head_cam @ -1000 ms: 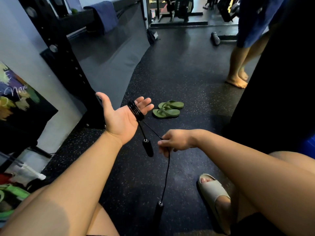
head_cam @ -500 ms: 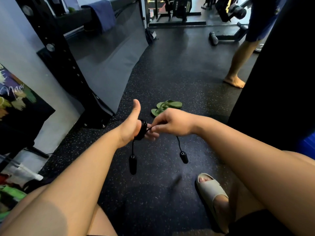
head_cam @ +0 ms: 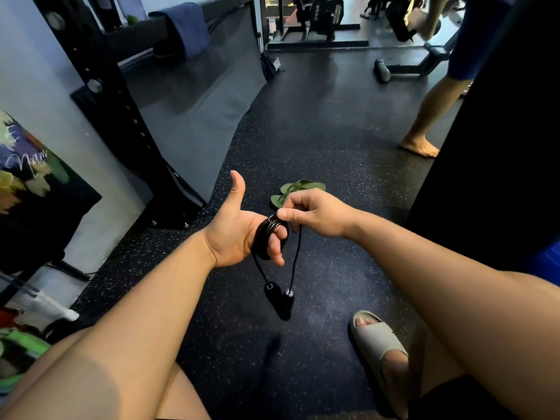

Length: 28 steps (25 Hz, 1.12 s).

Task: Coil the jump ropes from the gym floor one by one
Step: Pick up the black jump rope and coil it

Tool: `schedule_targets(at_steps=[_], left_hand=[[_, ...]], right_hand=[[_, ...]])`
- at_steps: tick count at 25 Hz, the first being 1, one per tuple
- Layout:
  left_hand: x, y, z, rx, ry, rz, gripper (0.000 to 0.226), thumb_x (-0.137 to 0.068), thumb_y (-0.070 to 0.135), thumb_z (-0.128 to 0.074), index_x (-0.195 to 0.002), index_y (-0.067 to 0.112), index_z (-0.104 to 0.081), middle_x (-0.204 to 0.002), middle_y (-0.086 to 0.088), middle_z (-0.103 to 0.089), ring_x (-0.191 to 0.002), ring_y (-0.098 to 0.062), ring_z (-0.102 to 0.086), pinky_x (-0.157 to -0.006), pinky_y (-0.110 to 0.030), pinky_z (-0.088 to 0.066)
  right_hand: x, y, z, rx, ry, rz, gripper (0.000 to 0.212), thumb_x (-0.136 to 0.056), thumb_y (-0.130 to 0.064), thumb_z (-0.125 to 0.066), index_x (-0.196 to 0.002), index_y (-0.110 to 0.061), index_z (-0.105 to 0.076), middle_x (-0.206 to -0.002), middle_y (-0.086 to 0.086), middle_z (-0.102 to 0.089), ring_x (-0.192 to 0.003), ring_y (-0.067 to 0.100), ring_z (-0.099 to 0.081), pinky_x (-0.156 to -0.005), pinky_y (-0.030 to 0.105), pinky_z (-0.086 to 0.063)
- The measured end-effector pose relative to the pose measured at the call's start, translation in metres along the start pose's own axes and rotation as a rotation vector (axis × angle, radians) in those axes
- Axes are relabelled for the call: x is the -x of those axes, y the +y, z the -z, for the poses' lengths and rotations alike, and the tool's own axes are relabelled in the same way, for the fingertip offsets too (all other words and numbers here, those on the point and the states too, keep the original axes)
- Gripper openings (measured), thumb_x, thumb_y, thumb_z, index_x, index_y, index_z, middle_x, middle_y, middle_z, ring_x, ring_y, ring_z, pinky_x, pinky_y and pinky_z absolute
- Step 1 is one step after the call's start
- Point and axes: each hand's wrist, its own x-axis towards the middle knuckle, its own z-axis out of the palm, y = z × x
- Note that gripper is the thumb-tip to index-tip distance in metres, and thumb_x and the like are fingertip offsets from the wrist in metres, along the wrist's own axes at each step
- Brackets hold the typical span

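A black jump rope (head_cam: 266, 234) is wound in several loops around the fingers of my left hand (head_cam: 239, 231), whose thumb points up and whose fingers stretch out through the coil. My right hand (head_cam: 315, 212) pinches the cord right at the top of the coil. Two short ends of cord hang down from the coil. Its two black handles (head_cam: 280, 301) dangle side by side above the dark speckled gym floor (head_cam: 318, 140).
A pair of green flip-flops (head_cam: 298, 190) lies just beyond my hands. My foot in a beige slide (head_cam: 378, 344) rests at the lower right. Another person's bare leg (head_cam: 424, 125) stands at the right, beside a black punching bag (head_cam: 500, 131). A black rack (head_cam: 100, 95) and mat line the left.
My right hand wound the last of the loose cord onto my left fingers. The second handle rose off the floor and now hangs beside the first one.
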Motion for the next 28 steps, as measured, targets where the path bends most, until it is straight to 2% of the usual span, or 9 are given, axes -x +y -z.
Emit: schedule_targets(at_steps=[5,7,10,13,15,19,23,25,28], left_hand=[[0.004,0.003,-0.002,0.139,0.046,-0.127,0.125,-0.056,0.1,0.008,-0.08,-0.001,-0.062,-0.058,-0.014,-0.062,-0.065,-0.033,-0.066,-0.081,-0.038,-0.053],[0.008,0.007,0.0,0.263,0.11,-0.221,0.124,-0.056,0.102,0.003,-0.082,0.0,-0.062,-0.061,-0.012,-0.061,-0.066,-0.031,-0.063,-0.085,-0.038,-0.053],[0.012,0.011,0.006,0.512,0.197,-0.395,0.122,-0.06,0.103,-0.01,-0.095,0.0,-0.065,-0.074,-0.011,-0.067,-0.077,-0.032,-0.066,-0.091,-0.039,-0.054],[0.01,0.012,0.004,0.59,0.285,-0.54,0.12,-0.068,0.099,-0.01,-0.113,-0.001,-0.06,-0.094,-0.015,-0.071,-0.098,-0.037,-0.069,-0.107,-0.045,-0.046],[0.005,0.011,0.001,0.58,0.352,-0.585,0.119,-0.073,0.095,-0.009,-0.122,-0.004,-0.054,-0.102,-0.018,-0.071,-0.108,-0.037,-0.067,-0.111,-0.05,-0.042],[-0.004,0.006,0.01,0.448,0.522,-0.535,0.121,-0.078,0.089,-0.001,-0.135,-0.008,-0.044,-0.117,-0.023,-0.07,-0.12,-0.036,-0.063,-0.117,-0.051,-0.034],[-0.009,0.004,0.016,0.185,0.623,-0.359,0.117,-0.081,0.084,0.011,-0.145,0.0,-0.039,-0.125,-0.014,-0.07,-0.121,-0.023,-0.064,-0.122,-0.044,-0.013],[-0.013,0.004,0.014,0.057,0.621,-0.282,0.116,-0.082,0.081,0.015,-0.144,0.0,-0.04,-0.123,-0.012,-0.071,-0.119,-0.02,-0.065,-0.116,-0.041,-0.016],[-0.016,0.005,0.016,-0.072,0.584,-0.163,0.12,-0.082,0.081,0.014,-0.134,-0.005,-0.052,-0.113,-0.021,-0.073,-0.111,-0.027,-0.069,-0.111,-0.038,-0.038]], right_hand=[[0.001,0.013,-0.029,-0.229,-0.062,-0.13,0.062,-0.102,-0.059,-0.032,-0.083,-0.012,-0.066,-0.086,0.021,-0.07,-0.077,0.025,-0.061,-0.081,0.048,-0.049],[0.004,0.017,-0.036,-0.293,-0.078,-0.206,0.051,-0.105,-0.044,-0.031,-0.083,-0.012,-0.065,-0.086,0.019,-0.069,-0.08,0.027,-0.062,-0.077,0.039,-0.048],[0.01,0.017,-0.052,-0.267,-0.149,-0.25,0.02,-0.098,-0.01,-0.044,-0.089,-0.008,-0.061,-0.082,0.014,-0.066,-0.079,0.025,-0.059,-0.064,0.026,-0.044],[0.011,0.016,-0.06,-0.175,-0.223,-0.262,0.019,-0.101,-0.001,-0.044,-0.106,-0.005,-0.061,-0.09,0.014,-0.065,-0.074,0.015,-0.06,-0.059,0.011,-0.045],[0.01,0.012,-0.057,-0.099,-0.243,-0.257,0.021,-0.101,-0.002,-0.044,-0.111,-0.001,-0.062,-0.088,0.01,-0.068,-0.072,0.011,-0.062,-0.059,0.01,-0.046],[0.008,-0.001,-0.046,0.154,-0.221,-0.142,0.023,-0.1,-0.012,-0.048,-0.112,-0.006,-0.067,-0.07,-0.003,-0.068,-0.06,0.007,-0.06,-0.061,0.018,-0.05],[0.006,-0.02,-0.036,0.269,-0.172,-0.031,0.02,-0.096,-0.013,-0.051,-0.1,-0.004,-0.069,-0.066,-0.002,-0.071,-0.048,0.0,-0.056,-0.054,0.014,-0.045],[0.007,-0.027,-0.03,0.303,-0.129,-0.01,0.021,-0.096,-0.017,-0.052,-0.097,-0.005,-0.069,-0.063,0.0,-0.07,-0.048,0.002,-0.057,-0.054,0.017,-0.046],[0.007,-0.036,-0.02,0.267,-0.043,0.006,0.019,-0.093,-0.014,-0.056,-0.101,-0.015,-0.073,-0.061,-0.005,-0.066,-0.046,0.001,-0.057,-0.051,0.015,-0.043]])
